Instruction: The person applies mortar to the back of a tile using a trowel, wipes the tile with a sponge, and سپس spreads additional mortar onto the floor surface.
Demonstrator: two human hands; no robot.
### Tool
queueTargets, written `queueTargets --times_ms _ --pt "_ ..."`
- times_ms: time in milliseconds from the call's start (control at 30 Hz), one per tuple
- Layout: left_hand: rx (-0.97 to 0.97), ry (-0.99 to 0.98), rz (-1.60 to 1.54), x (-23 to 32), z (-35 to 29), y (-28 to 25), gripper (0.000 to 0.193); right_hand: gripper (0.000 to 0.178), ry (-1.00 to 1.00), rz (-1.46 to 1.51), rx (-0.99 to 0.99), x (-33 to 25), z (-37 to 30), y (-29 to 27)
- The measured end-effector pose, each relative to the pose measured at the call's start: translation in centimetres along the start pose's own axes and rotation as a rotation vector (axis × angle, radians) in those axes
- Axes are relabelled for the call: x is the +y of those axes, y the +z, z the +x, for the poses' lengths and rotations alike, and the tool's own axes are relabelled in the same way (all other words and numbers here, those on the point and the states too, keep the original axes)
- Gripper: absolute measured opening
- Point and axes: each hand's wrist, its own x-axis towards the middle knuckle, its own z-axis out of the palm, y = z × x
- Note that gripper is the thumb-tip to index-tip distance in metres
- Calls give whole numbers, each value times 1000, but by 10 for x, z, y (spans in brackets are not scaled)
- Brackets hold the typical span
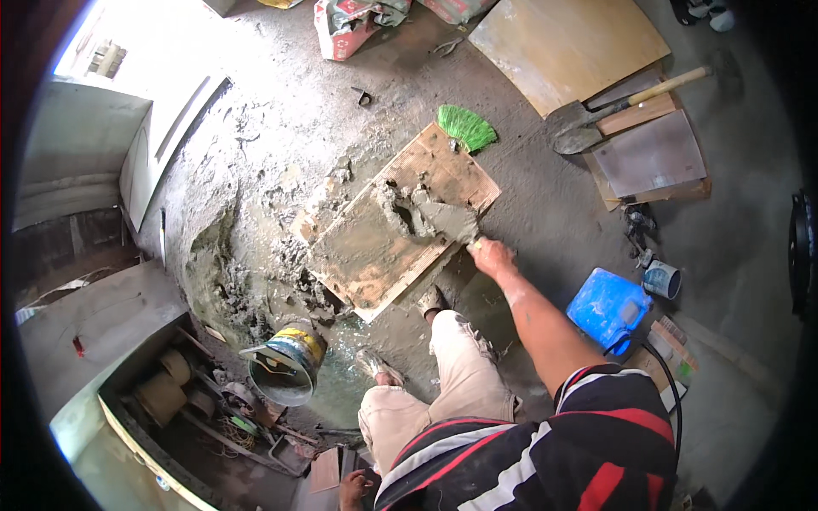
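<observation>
My right hand point(492, 256) is closed around the handle of a trowel point(457, 223). The grey blade rests at a small heap of wet mortar point(394, 207), which has a dark hollow in it. That heap lies on a mortar-smeared wooden board point(366, 268) set on the floor in front of my feet. Low in the picture, my left hand point(354, 489) hangs beside my body, away from the board. It is small and partly hidden by my shirt, so its fingers do not show clearly.
A green broom head point(466, 128) touches the board's far corner. Wet mortar point(247, 255) spreads on the left, near a bucket point(290, 366). A blue jerrycan point(607, 302) stands right, below a shovel point(588, 123) and sheets point(571, 43). Bags point(345, 30) lie at the back.
</observation>
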Motion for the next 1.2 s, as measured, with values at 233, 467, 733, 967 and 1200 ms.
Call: queueTargets --times_ms 233,467,733,967,1200 --pt "138 -4 -38 67 -32 15 34 44 109 207 151 79 25 19" --pt "159 94 73 84 -31 10 35 46 195 1111 -33 74 3 41" --pt "164 125 130 134 -34 15 35 51 452 1239 -308 53 5 45" --pt "187 132 114 128 -39 9 34 51 285 1141 -184 47 -29 51" --pt "100 139 159 147 -23 21 36 40 -24 471 175 113 -26 98"
